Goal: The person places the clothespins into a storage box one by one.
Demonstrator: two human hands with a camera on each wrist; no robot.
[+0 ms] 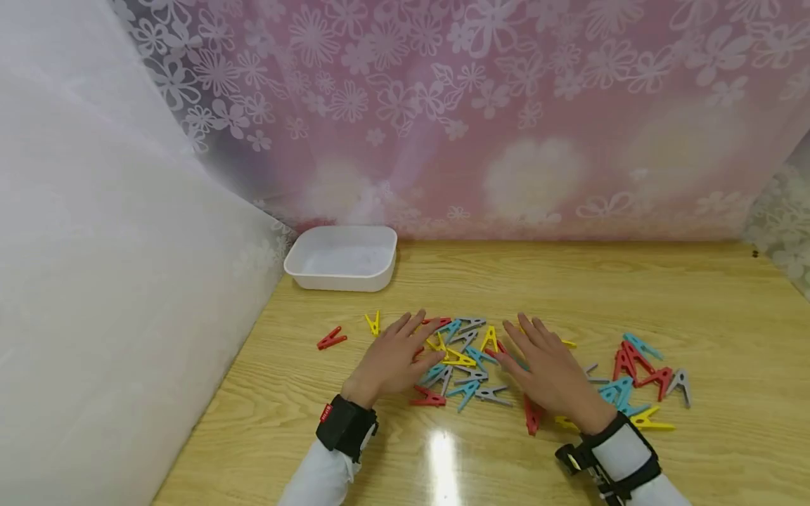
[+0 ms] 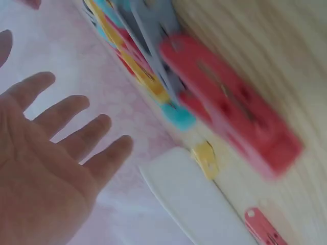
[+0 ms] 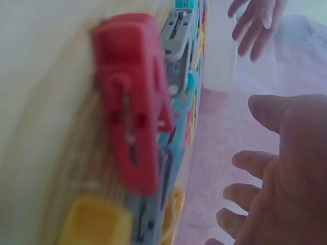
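Clothespins in red, yellow, blue and grey lie scattered over the table. My left hand (image 1: 394,358) hovers palm down over the left side of the main pile, its fingers spread and nothing in them. A red clothespin (image 1: 429,397) lies just below its thumb. On the pile's other side my right hand (image 1: 549,369) is spread the same way, hiding some of the pins. A red clothespin (image 3: 127,102) shows large beside its palm in the right wrist view. Between the hands are a yellow clothespin (image 1: 490,339) and a grey clothespin (image 1: 493,395).
A white plastic basin (image 1: 342,282) stands at the back left of the wooden table (image 1: 266,422). A lone red clothespin (image 1: 332,339) and a yellow one (image 1: 373,323) lie in front of it. Further clothespins, among them a grey one (image 1: 680,386), lie right of the right hand. A pink flowered curtain (image 1: 443,161) hangs behind.
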